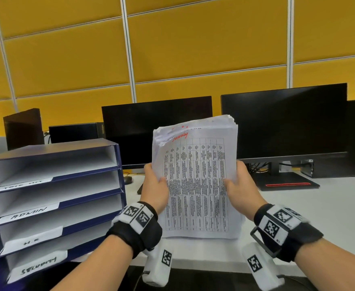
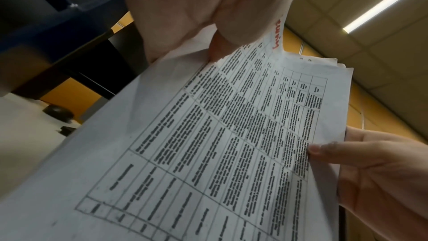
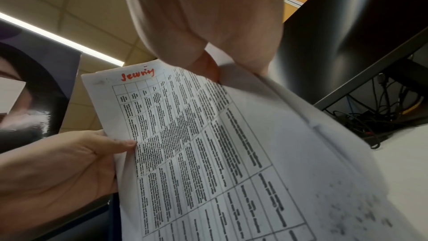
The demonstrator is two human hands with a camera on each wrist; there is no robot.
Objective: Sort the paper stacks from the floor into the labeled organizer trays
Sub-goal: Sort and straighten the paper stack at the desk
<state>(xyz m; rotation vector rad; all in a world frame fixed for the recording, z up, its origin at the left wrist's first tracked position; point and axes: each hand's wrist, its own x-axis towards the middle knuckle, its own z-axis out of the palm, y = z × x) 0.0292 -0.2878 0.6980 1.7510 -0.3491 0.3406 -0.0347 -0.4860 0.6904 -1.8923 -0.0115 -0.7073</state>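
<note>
we see yellow wall panels [image 1: 193,49] behind dark monitors [image 1: 283,120] on a white desk [image 1: 330,206]; a strip light [image 2: 384,3] runs across the ceiling tiles [image 3: 69,3].

organizer trays [image 1: 52,198] left of paper stack [image 1: 195,177], monitors [image 1: 283,122] behind

Organizer tray label [image 1: 28,213] reads "ADMIN"; label below [image 1: 32,241] "H.K"; other two labels illegible. Paper stack [image 1: 195,175] top sheet: red handwritten word, roughly "Sewing".
</note>
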